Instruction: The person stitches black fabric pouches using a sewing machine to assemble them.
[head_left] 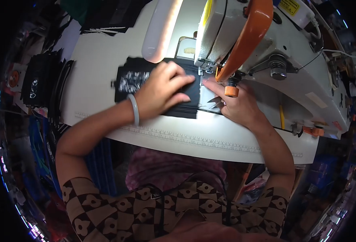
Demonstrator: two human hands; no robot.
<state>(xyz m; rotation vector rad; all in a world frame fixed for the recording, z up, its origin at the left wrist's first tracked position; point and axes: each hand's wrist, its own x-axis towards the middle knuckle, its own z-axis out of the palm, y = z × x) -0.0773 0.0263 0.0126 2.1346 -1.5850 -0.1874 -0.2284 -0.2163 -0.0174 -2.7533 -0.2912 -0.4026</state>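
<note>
My left hand point(162, 90) rests on a black fabric piece point(182, 109), fingers spread and pressing it flat on the sewing table. A shiny, wrinkled patch point(133, 82) shows on the fabric, left of that hand. The fabric's right edge lies beside the presser foot point(201, 71) of the sewing machine point(242, 48). My right hand point(240, 105) is to the right of the foot, its index finger stretched toward the needle area. Thread snips point(215, 102) with pointed dark blades stick out from its curled fingers; their handles are hidden in the palm.
A white lamp tube point(160, 32) hangs over the table's back. An orange lever point(250, 34) juts from the machine above my right hand. A printed ruler point(186, 138) runs along the front edge. Black pieces are stacked point(41, 78) at left; more dark fabric point(109, 16) lies behind.
</note>
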